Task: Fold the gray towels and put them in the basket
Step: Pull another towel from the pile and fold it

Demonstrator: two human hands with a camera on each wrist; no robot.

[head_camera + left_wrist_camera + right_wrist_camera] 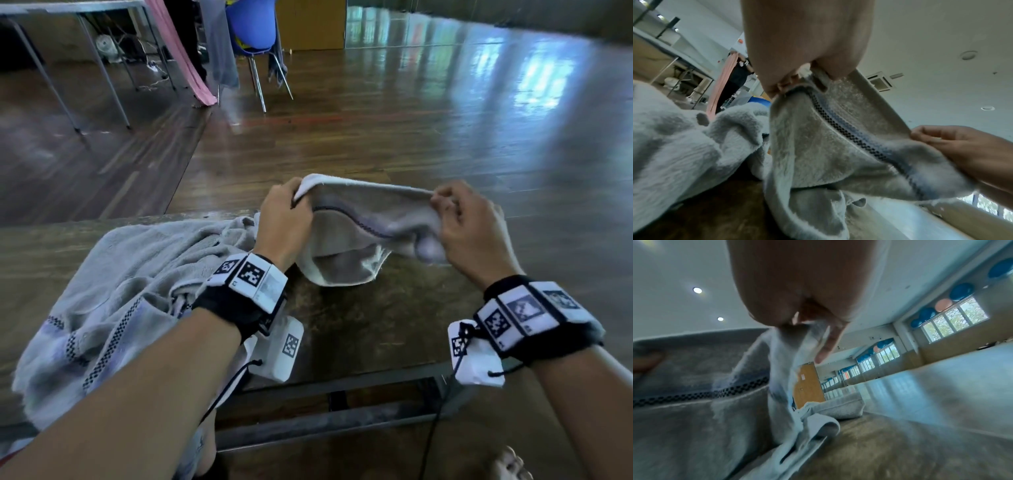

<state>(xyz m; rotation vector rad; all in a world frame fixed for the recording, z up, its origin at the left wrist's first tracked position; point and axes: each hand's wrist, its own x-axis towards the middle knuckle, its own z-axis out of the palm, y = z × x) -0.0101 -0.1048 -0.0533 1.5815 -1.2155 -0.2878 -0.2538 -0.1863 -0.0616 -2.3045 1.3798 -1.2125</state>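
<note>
A small gray towel [356, 226] with a dark checkered stripe hangs stretched between my two hands above the wooden table [359, 325]. My left hand [287, 216] grips its left top corner; the same towel [818, 146] fills the left wrist view. My right hand [462, 222] pinches the right top edge, and in the right wrist view the towel [694, 386] bunches under the right hand [803, 321]. The towel's lower end touches the table. A larger gray towel [113, 294] lies crumpled on the table to the left. No basket is in view.
The table's far edge [219, 214] lies just behind the hands, with wooden floor beyond. A blue chair [253, 34] and a grey metal-legged table [68, 51] stand far back left. In the right wrist view, a folded gray towel [840, 407] lies on the table farther away.
</note>
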